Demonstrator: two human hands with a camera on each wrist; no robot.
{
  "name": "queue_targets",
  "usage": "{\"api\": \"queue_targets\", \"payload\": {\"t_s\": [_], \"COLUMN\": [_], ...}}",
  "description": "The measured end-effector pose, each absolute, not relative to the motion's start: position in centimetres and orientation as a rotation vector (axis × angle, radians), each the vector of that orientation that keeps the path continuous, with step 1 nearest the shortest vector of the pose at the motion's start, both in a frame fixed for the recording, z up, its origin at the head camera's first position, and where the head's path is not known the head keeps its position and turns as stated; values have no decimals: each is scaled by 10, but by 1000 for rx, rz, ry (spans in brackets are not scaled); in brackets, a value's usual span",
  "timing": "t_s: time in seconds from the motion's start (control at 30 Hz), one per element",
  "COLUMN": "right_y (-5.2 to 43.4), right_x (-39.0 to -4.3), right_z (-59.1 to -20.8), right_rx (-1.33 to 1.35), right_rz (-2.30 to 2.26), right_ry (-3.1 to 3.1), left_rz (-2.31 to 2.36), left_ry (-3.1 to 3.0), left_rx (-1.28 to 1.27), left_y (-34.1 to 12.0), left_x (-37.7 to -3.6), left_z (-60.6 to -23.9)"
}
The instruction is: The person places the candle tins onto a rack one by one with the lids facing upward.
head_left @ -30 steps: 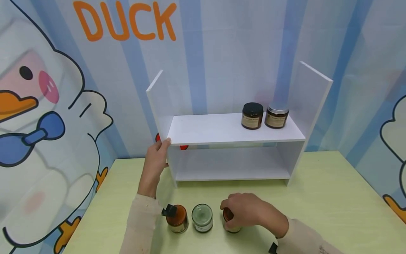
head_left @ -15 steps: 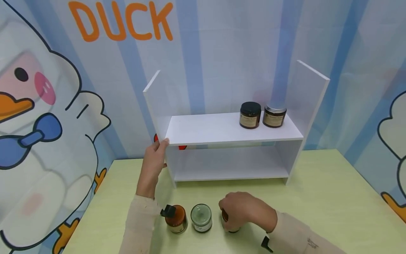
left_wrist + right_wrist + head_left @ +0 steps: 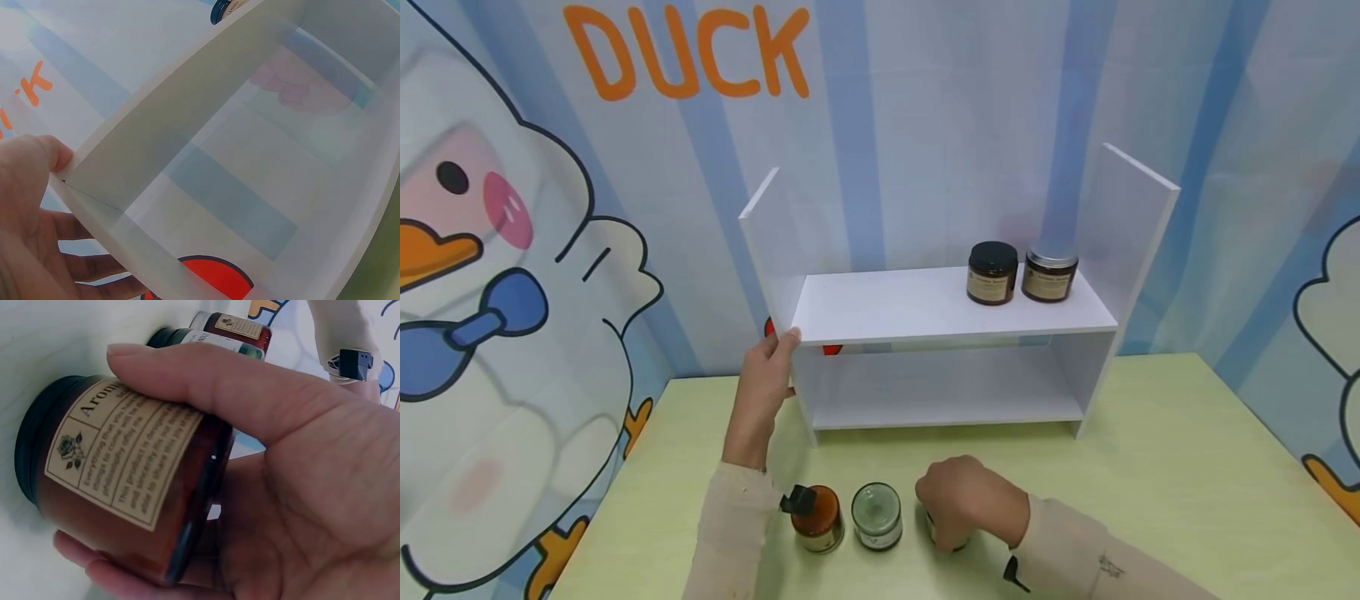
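Two hands busy | right hand [image 3: 973, 504] wraps amber candle jar [image 3: 125, 487] on green table [image 3: 1150, 500], beside clear jar [image 3: 877, 515] | left hand [image 3: 766, 387] grips white shelf unit [image 3: 947, 304] at left front corner

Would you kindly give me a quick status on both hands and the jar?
Left hand grips the white shelf corner. Right hand wraps the amber jar on the table. Nothing blocking.
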State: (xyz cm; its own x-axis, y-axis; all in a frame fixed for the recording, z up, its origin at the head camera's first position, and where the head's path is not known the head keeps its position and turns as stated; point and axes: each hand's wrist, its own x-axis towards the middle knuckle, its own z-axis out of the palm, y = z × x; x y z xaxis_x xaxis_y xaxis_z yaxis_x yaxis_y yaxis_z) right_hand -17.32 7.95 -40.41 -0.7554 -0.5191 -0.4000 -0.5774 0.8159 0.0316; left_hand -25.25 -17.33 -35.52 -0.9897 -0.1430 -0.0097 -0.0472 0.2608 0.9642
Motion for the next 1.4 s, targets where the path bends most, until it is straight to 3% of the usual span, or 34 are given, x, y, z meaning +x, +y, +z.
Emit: {"api": "queue_targets", "payload": {"t_s": [0.57, 1.4], "right_y": [66, 65], "right_x": [-173, -171], "right_z": [-414, -420], "right_rx": [-814, -810], "right_rz": [483, 538], "right_ry": [2672, 2727], "left_rz": [-1854, -1868], "left_ry": [-2431, -2428], "left_rx": [190, 193], "left_y": [-173, -173], "left_x": [-251, -252], "left_z": [-354, -354]}}
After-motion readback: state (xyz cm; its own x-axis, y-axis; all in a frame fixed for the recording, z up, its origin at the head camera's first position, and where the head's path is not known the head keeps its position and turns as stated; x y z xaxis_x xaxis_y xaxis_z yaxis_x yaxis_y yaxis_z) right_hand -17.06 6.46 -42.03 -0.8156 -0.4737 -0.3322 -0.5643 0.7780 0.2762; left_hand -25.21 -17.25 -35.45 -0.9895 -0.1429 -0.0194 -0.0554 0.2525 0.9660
